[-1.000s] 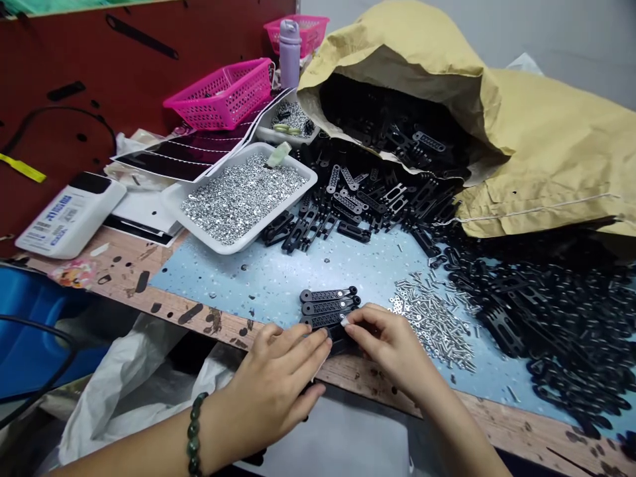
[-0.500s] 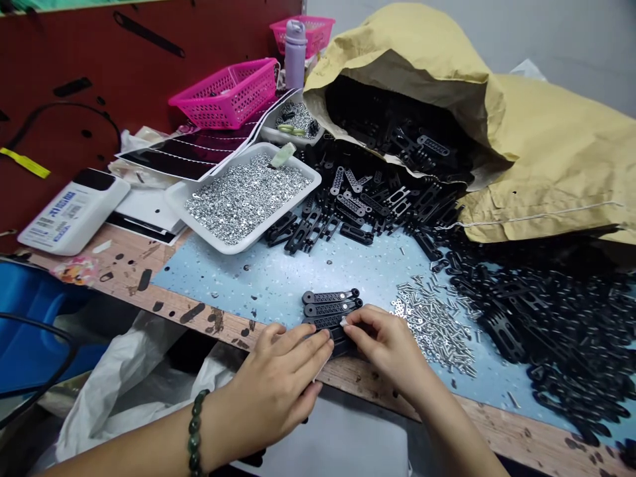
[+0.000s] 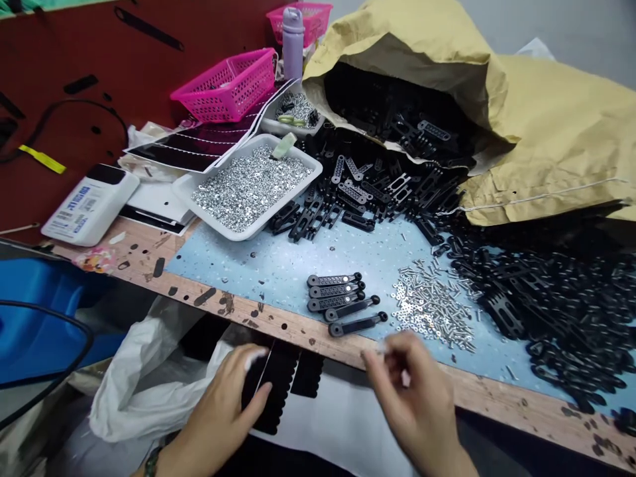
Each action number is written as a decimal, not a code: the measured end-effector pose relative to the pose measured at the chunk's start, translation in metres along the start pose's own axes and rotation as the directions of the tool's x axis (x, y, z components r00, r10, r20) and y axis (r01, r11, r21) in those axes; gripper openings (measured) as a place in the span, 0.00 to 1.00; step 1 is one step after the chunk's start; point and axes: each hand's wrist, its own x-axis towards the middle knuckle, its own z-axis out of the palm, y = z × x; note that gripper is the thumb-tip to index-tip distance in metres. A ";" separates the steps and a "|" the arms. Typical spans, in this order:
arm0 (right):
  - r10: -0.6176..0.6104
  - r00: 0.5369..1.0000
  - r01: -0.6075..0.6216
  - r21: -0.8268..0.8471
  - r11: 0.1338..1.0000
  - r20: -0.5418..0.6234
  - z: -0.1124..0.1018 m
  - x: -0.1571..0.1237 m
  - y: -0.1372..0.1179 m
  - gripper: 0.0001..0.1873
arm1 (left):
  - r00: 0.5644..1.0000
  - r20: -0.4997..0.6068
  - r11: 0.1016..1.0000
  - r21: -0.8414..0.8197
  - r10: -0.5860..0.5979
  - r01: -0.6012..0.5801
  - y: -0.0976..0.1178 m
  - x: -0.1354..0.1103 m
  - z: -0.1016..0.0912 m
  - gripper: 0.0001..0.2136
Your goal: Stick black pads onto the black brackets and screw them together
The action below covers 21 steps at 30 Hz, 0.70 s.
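Note:
Below the table edge my left hand (image 3: 226, 401) is open, thumb and fingers apart, over a white sheet (image 3: 342, 411) bearing black scalloped strips (image 3: 283, 391). Something white shows at its fingertips; I cannot tell what. My right hand (image 3: 415, 397) is blurred in front of the edge, thumb and fingers drawn together around something I cannot make out. Several slim black arm-like parts (image 3: 334, 301) lie in a row on the blue mat, untouched by either hand. The upper ones have a lattice face and pale round spots near one end.
Loose screws (image 3: 432, 305) lie right of the row, beside a large heap of black parts (image 3: 556, 311). A white tray (image 3: 231, 232) of small metal pieces stands behind. Further back are a paper sack (image 3: 556, 126), a pink basket (image 3: 233, 86) and a purple bottle (image 3: 293, 46).
Both hands have left the row of black parts and come back towards me, below the table edge. The left hand has opened, and the whole row is uncovered.

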 end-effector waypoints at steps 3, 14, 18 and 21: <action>0.131 0.969 -0.165 0.154 0.974 0.210 0.033 -0.053 -0.002 0.05 | 0.954 0.023 0.949 -0.103 -0.299 0.300 -0.025 -0.009 0.024 0.17; 0.557 0.815 -0.579 0.252 0.775 0.161 0.106 -0.110 0.002 0.20 | 0.752 0.619 0.280 -0.698 -0.225 0.659 0.024 0.018 0.040 0.13; 0.539 0.819 -0.573 0.341 0.746 0.198 0.102 -0.107 0.004 0.12 | 0.748 0.615 0.158 -0.736 -0.251 0.658 0.025 0.009 0.051 0.16; 0.542 0.823 -0.567 0.324 0.758 0.172 0.100 -0.111 0.013 0.18 | 0.784 0.563 0.247 -0.746 -0.260 0.618 0.016 0.009 0.052 0.15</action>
